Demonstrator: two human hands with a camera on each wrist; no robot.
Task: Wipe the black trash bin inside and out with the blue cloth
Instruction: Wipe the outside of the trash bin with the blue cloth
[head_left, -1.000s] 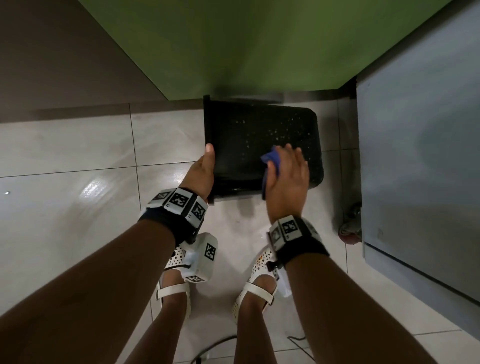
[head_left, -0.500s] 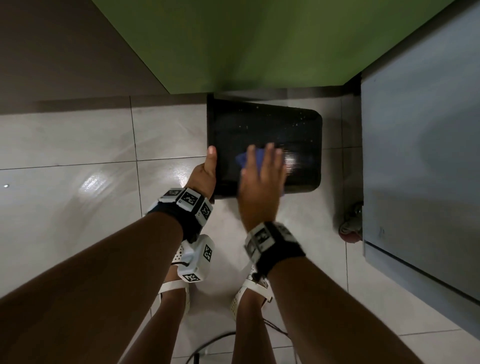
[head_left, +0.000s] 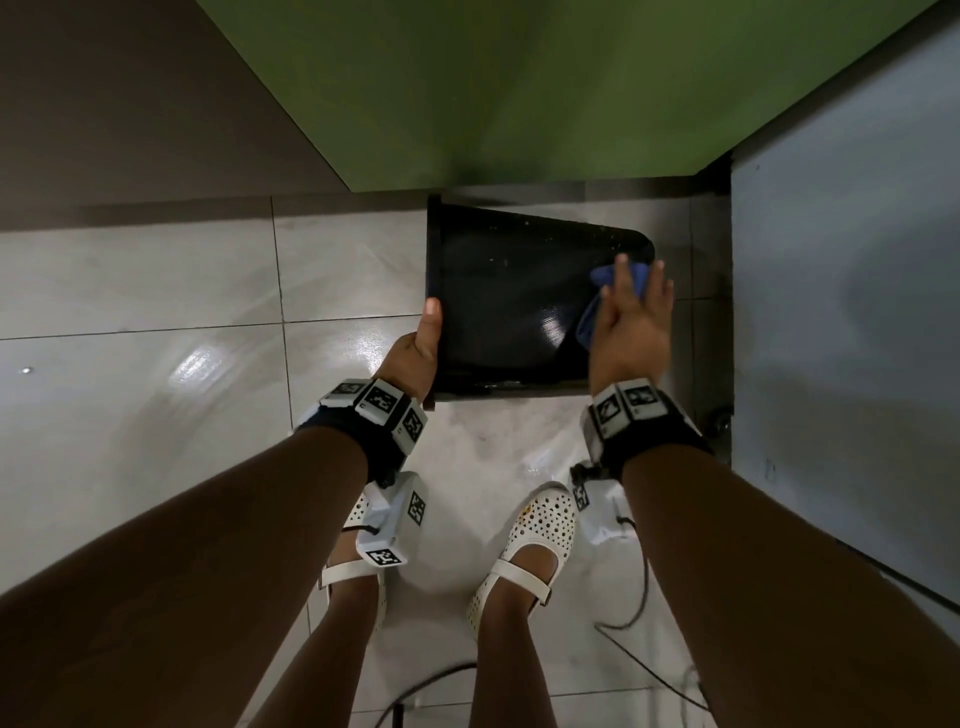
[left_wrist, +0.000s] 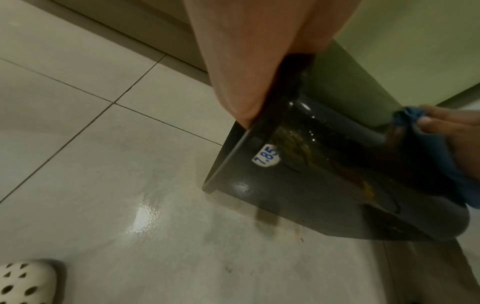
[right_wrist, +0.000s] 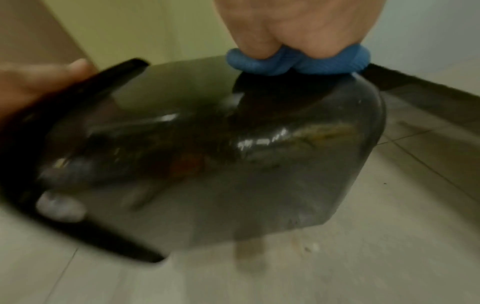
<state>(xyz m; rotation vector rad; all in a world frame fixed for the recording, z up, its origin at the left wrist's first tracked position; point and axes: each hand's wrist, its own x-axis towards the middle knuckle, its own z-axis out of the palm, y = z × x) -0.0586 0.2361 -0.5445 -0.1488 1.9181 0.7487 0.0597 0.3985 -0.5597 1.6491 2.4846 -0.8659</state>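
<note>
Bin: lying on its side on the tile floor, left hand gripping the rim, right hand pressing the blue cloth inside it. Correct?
Not quite. The right hand presses the blue cloth on the outside wall of the black trash bin, near its base end, not inside it; the head view and the right wrist view both show this. The rest holds: the bin lies on its side on the tile floor, and the left hand grips the rim.

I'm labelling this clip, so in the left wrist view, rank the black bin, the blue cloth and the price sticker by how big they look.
1. black bin, by far the largest.
2. blue cloth, partly cut off by the frame edge and covered by the right hand, so its full size is unsure.
3. price sticker, the smallest.
</note>
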